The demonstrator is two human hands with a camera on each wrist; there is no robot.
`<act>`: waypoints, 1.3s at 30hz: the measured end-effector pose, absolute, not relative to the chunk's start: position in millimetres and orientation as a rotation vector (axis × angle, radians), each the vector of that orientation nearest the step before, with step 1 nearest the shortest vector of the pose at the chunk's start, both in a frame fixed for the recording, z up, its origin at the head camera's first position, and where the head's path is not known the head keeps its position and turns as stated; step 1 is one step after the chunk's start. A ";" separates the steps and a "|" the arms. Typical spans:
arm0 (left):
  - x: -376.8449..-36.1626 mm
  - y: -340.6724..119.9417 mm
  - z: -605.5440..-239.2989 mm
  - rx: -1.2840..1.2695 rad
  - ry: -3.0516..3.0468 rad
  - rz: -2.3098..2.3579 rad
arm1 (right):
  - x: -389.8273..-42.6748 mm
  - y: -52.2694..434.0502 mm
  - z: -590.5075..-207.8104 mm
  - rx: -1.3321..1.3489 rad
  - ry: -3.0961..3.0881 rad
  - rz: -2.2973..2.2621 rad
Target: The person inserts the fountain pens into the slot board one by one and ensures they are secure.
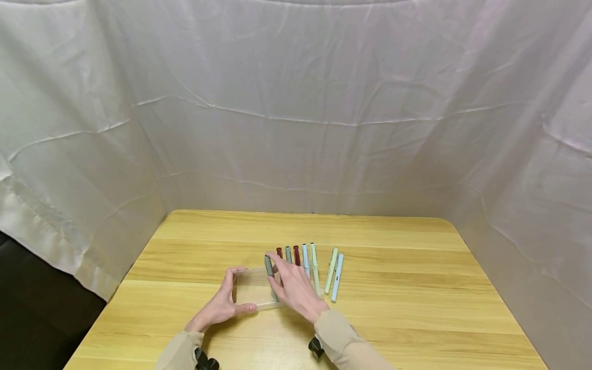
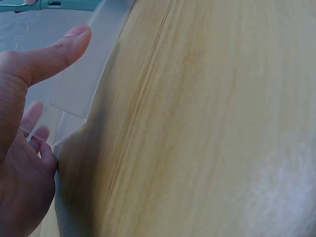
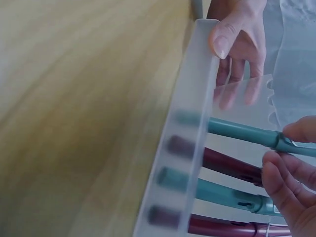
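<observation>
My left hand [image 1: 217, 307] holds the left end of a translucent plastic case [image 1: 267, 306], its thumb on the near wall and its fingers by the far corner. My right hand [image 1: 298, 289] pinches a teal pen [image 3: 242, 132] between thumb and fingers; the pen's lower end is inside the case, behind the frosted wall in the right wrist view. Beside it lie a dark red pen [image 3: 224, 162], another teal pen [image 3: 219, 195] and a second dark red pen [image 3: 212, 226]. Farther right are a light blue pen [image 1: 306, 255] and a light green pen [image 1: 314, 259], partly covered by the right hand.
Right of the case, a light green pen [image 1: 331, 271] and a light blue pen [image 1: 337, 278] lie slanted on the wooden table [image 1: 416, 293]. Pale curtains [image 1: 305, 154] enclose the table's back and sides. Something dark [image 1: 41, 303] stands off the left edge.
</observation>
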State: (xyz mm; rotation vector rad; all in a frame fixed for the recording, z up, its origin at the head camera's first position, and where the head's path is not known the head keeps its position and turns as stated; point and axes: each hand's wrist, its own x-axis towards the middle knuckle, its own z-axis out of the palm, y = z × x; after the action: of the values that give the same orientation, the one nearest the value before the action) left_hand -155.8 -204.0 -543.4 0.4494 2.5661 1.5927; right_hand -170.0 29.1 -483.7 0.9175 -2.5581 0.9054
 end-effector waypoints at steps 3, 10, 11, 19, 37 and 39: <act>-155.4 -203.4 -542.2 0.445 2.559 1.592 | -170.8 28.4 -480.7 0.889 -2.573 0.889; -155.1 -203.5 -541.1 0.433 2.557 1.579 | -176.4 28.3 -478.3 0.872 -2.589 0.841; -155.1 -203.5 -541.1 0.433 2.558 1.577 | -177.6 28.3 -478.4 0.872 -2.599 0.833; -155.7 -204.2 -542.0 0.395 2.549 1.566 | -183.1 28.7 -478.2 0.853 -2.640 0.763; -155.4 -204.8 -541.7 0.394 2.551 1.575 | -183.6 28.3 -479.1 0.816 -2.690 0.724; -155.3 -204.7 -541.8 0.393 2.552 1.573 | -183.4 28.4 -478.8 0.813 -2.692 0.729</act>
State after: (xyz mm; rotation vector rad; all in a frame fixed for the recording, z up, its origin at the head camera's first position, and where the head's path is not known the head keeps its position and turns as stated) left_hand -155.3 -204.7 -541.8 0.3928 2.5515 1.5725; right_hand -183.4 28.4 -478.8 0.8133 -2.6925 0.7286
